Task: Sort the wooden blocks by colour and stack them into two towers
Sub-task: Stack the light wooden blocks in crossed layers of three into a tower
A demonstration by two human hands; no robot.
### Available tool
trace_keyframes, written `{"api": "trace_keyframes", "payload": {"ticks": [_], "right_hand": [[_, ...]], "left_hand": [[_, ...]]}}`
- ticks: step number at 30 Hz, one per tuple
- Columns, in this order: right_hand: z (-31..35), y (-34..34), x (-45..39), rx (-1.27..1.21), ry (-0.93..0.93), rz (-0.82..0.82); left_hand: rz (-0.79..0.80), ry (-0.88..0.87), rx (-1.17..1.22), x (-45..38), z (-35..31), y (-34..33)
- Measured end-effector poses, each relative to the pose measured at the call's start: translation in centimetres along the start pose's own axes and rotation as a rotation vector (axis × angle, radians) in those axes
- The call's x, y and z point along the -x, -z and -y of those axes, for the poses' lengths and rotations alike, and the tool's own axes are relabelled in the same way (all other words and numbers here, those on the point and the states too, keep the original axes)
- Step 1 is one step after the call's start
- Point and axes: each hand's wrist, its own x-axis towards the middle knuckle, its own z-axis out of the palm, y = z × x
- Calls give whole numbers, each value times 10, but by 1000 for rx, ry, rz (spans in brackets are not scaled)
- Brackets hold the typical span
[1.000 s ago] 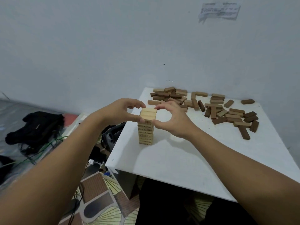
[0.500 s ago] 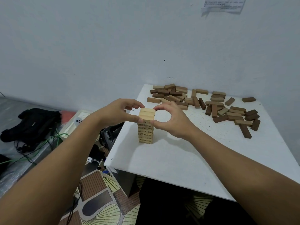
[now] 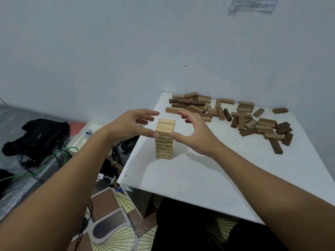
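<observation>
While both thumbs hide part of the stack: the front face of the pale tower (image 3: 164, 140) is covered near its upper rows, and the printed numbers lower down are too small to read.
Tower: one, pale wood, upright on the white worktop (image 3: 190, 176), near its left edge; the layer count is hard to make out.
Left hand (image 3: 126, 126): fingers spread and relaxed, thumb tip touching the tower's left front corner, gripping nothing.
Right hand (image 3: 196, 134): fingers arched apart over the top, thumb tip touching the right front corner, gripping nothing.
Loose blocks (image 3: 241, 117): darker brown and tan, scattered and overlapping at the worktop's far side, well apart from the tower; too jumbled to count exactly, several dozen.
Cut off: both forearms leave the bottom edge.
Paper note (image 3: 252, 5): one, on the wall, text illegible.
Black bag (image 3: 38, 136): one, on the floor at left.
</observation>
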Motion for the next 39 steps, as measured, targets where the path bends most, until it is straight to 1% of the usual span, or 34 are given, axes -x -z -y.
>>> {"api": "trace_keyframes", "payload": {"ticks": [3, 5, 9, 18, 28, 33, 36, 38, 39], "right_hand": [[0, -4, 2, -98, -5, -46], [-2, -8, 2, -77, -37, -33], [-3, -11, 2, -37, -72, 32], [1, -5, -2, -50, -107, 70], [4, -5, -4, -73, -99, 76], [6, -5, -2, -66, -111, 86], [5, -10, 5, -167, -133, 39], [4, -15, 11, -287, -148, -16], [5, -19, 14, -341, -157, -45]], "left_hand": [[-71, -12, 200, 3, 2, -7], [-72, -13, 277, 2, 5, -11], [38, 37, 172, -2, 10, -12], [106, 50, 135, -11, 7, -4], [107, 13, 167, -12, 10, -8], [111, 27, 163, -12, 10, -7], [123, 79, 155, -9, 14, -4], [66, 86, 240, -6, 18, -5], [8, 88, 319, -4, 19, -8]]}}
